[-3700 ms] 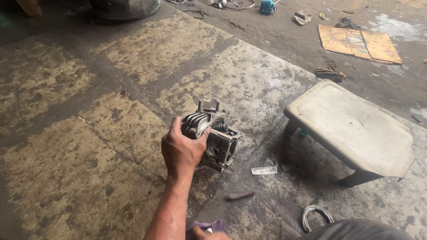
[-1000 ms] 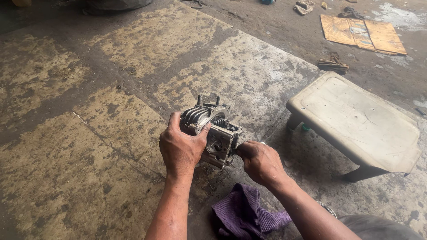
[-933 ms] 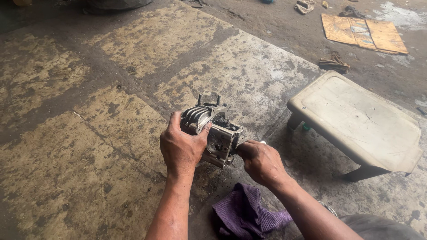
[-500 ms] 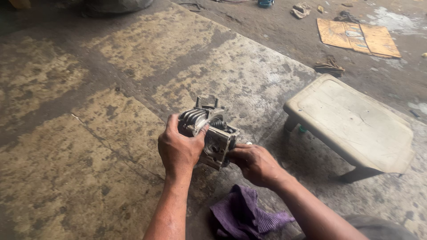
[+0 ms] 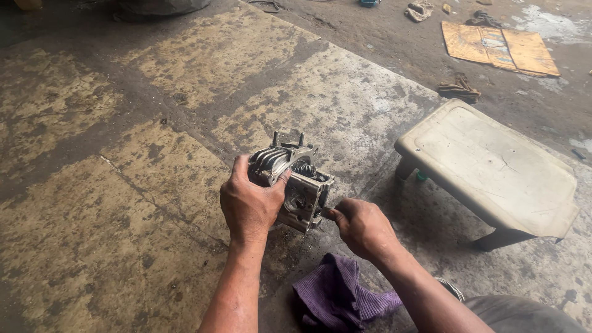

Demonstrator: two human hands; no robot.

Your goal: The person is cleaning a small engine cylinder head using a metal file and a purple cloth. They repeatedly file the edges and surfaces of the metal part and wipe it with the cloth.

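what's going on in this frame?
A person crouches over a stained concrete floor. The left hand grips a finned metal engine part and holds it tilted. The right hand pinches something small against the part's lower edge; what it is cannot be told. A purple rag lies below the hands, a low plastic stool to the right.

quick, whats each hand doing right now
Left hand: closed around the finned metal engine part, holding it upright on the floor.
Right hand: closed, fingertips pinching something small against the part's lower right edge; what it is cannot be told.
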